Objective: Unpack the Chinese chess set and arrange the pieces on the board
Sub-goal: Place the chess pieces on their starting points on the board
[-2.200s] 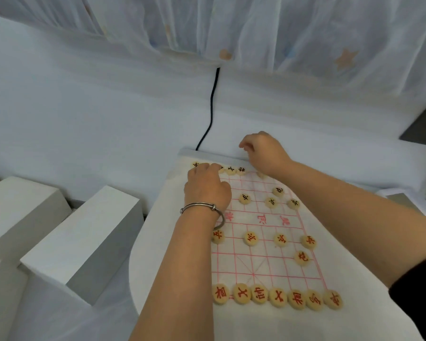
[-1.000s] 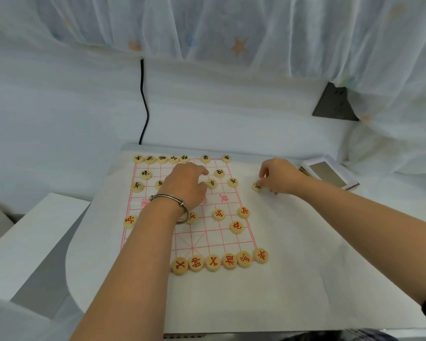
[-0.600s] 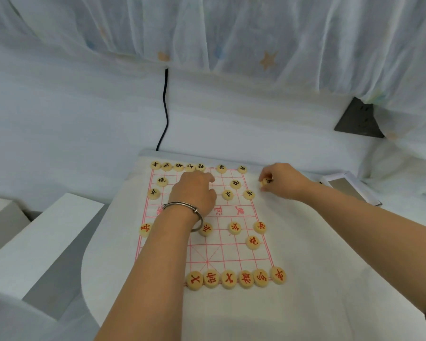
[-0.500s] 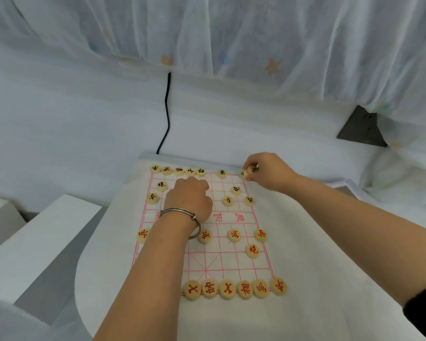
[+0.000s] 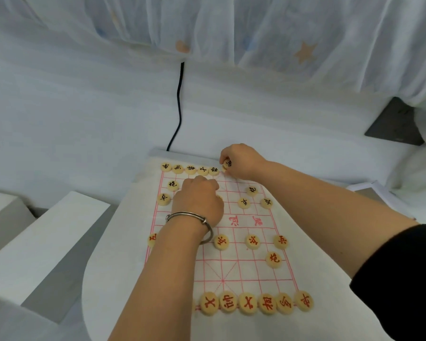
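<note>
**Right hand** [image 5: 241, 161]: reached to the far edge of the board [image 5: 234, 269], thumb and fingertips pinched on one black-lettered piece [image 5: 227, 165]. The disc is tipped up on its edge with its face turned outward. It is not yet laid flat.

**Far row** [image 5: 190, 169]: five black-lettered discs side by side, running off to the left of the right hand. The held piece hangs just beside the right-hand end of this row. The far line beneath and to the right of that hand carries no pieces that I can see.

**Left hand** [image 5: 198, 200]: knuckles up over the far half of the grid, just on the near side of the far row, fingers curled under. A disc edge shows at its right side. I cannot tell whether it grips anything. A bracelet [image 5: 190, 215] sits on the wrist.

**Near row** [image 5: 256, 303]: red-lettered discs lined along the near edge, well behind both hands. Red and black pawns and cannons stand between.

**Judgement:** the open point lies directly below the right hand's fingertips, next in line after the fifth disc. A disc has no long axis, so the move seems to need only tipping it flat and lowering it. The right hand is the nearer and already holds it.

**Surroundings:** white surface [image 5: 103, 267], black cable [image 5: 180, 94] beyond the hands, curtain [image 5: 256, 25].
</note>
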